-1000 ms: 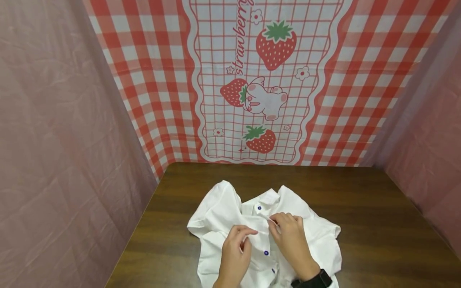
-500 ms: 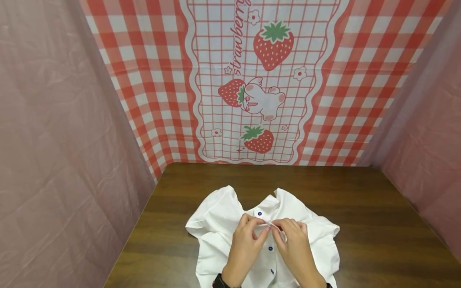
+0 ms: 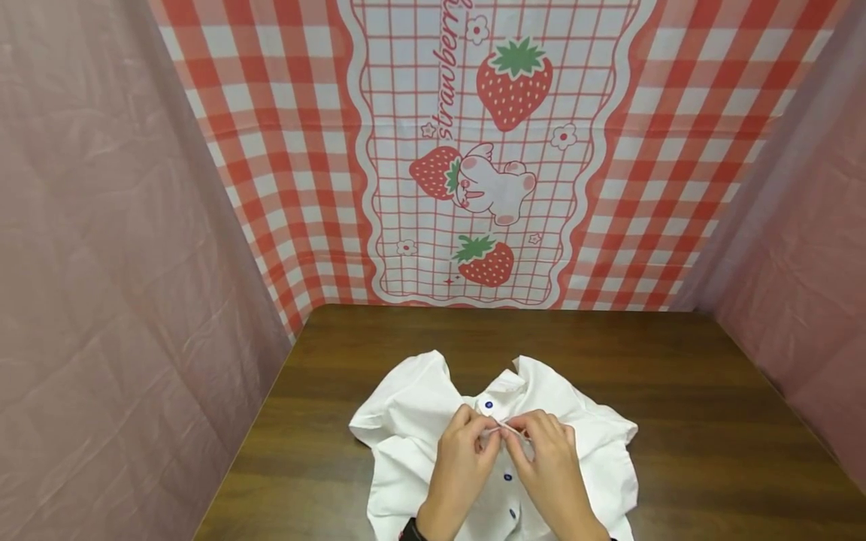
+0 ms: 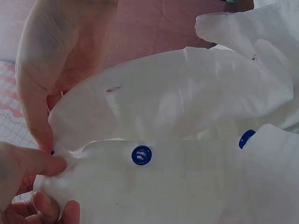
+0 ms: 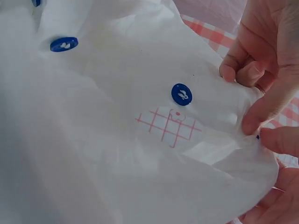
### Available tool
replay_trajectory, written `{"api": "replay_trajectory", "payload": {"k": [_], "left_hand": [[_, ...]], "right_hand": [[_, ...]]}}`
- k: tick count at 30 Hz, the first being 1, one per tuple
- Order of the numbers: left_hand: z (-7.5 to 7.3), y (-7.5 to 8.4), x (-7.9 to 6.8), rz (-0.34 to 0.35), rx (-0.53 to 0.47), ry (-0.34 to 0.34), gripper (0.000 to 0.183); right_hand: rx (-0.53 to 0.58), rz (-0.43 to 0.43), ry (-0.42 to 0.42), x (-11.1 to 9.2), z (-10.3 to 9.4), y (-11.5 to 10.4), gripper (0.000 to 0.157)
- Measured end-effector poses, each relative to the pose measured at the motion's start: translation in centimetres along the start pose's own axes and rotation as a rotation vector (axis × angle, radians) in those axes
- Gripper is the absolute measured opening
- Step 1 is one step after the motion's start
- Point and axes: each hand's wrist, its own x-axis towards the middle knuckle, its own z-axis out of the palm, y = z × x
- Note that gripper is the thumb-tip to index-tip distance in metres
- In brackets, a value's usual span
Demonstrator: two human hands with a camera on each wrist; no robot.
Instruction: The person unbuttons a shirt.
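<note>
A white short-sleeved shirt (image 3: 399,409) with blue buttons lies spread on the wooden table. My left hand (image 3: 461,462) and right hand (image 3: 549,462) meet at its front, just below the top button (image 3: 489,405). Each pinches fabric of the front opening between thumb and fingers, the fingertips almost together. In the right wrist view a bit of dark blue, seemingly a button edge (image 5: 258,137), shows between the fingertips; the rest is hidden. Closer to me, another button (image 4: 141,155) sits on the lower front strip, with a slit buttonhole (image 4: 113,89) in the raised strip beside it.
The brown table (image 3: 676,406) extends on both sides of the shirt. Behind it hangs a red-and-white checked cloth (image 3: 291,150) with strawberries. Pink curtains (image 3: 122,263) close in the left and right sides. A black band (image 3: 410,530) is on my left wrist.
My left hand has moved away from me and rightward to the front opening, going from loose to pinching fabric. The right hand keeps its pinch, and the shirt's neckline has shifted slightly toward me.
</note>
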Motion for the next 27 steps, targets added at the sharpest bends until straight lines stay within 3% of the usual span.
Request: {"api": "replay_trajectory", "payload": {"k": [5, 13, 27], "left_hand": [[-0.07, -0.02, -0.21, 0.006, -0.025, -0.001, 0.007], [-0.07, -0.28, -0.65, -0.006, -0.049, -0.012, 0.009], [-0.16, -0.38, -0.70, 0.050, -0.057, -0.007, 0.013]], "right_hand": [[0.013, 0.015, 0.012, -0.13, 0.14, 0.04, 0.011], [0.105, 0.130, -0.012, -0.30, 0.09, 0.06, 0.011], [0.092, 0.181, -0.053, -0.49, 0.00, 0.39, 0.012]]}}
